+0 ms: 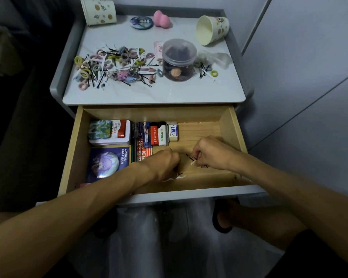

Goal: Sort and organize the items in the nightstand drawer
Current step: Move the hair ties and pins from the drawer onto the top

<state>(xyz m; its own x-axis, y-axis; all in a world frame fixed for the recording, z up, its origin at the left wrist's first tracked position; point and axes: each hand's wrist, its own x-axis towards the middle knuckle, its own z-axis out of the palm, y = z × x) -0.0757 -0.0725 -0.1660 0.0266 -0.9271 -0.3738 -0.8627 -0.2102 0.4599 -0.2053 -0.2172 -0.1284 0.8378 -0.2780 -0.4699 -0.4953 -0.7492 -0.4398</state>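
tins and pens are already ranged along the drawer's left side, loose bobby pins are pinched in the left hand and right hand, and the hair-tie heap is left unsorted.

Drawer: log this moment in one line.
left hand: curled, hold unclear | right hand: pinches hairpin | drawer: open | hair ties: on nightstand top

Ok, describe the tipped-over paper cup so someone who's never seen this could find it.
Look at the white nightstand top above the open drawer. At its far right corner, behind the clear plastic jar, lies the paper cup. It is on its side with its mouth showing; the other cup, far left, stands.
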